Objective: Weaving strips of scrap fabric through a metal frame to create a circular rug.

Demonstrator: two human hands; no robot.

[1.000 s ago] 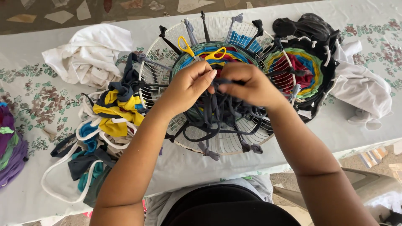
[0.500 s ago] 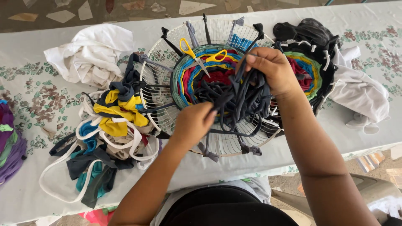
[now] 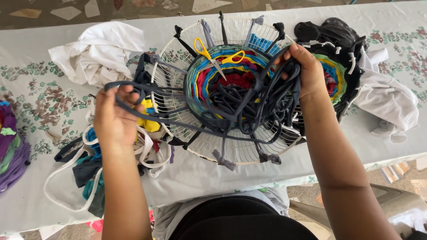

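Since half a second before, your left hand [image 3: 114, 119] had swung out to the left, off the round wire frame [image 3: 178, 58] and over the heap of cut cloth strips [image 3: 89, 164], drawing one dark navy strand [image 3: 178, 122] out of the tangle; your right hand [image 3: 307, 71] had stayed high at the frame's right edge. Head view, the only one: your left hand was closed round the strand's free end, fingers curled over it, the strand running fairly taut across the wires. Your right hand was clenched on the bundle of navy strips [image 3: 262, 100], which hung in loops over the multicoloured woven disc [image 3: 231, 75]. Yellow-handled scissors [image 3: 213, 57] lay on that disc, just beside the loops. A second woven piece with a black rim [image 3: 338, 66] sat behind your right wrist; white cloth [image 3: 100, 51] lay at far left on the flowered tablecloth [image 3: 26, 89]. Judgement: to free the strand cleanly, you did best pulling level and slowly while loosening the right-hand grip slightly, so loops could slip rather than knot. Snags looked likeliest at the knotted ties on the frame's rim and at the scissors.
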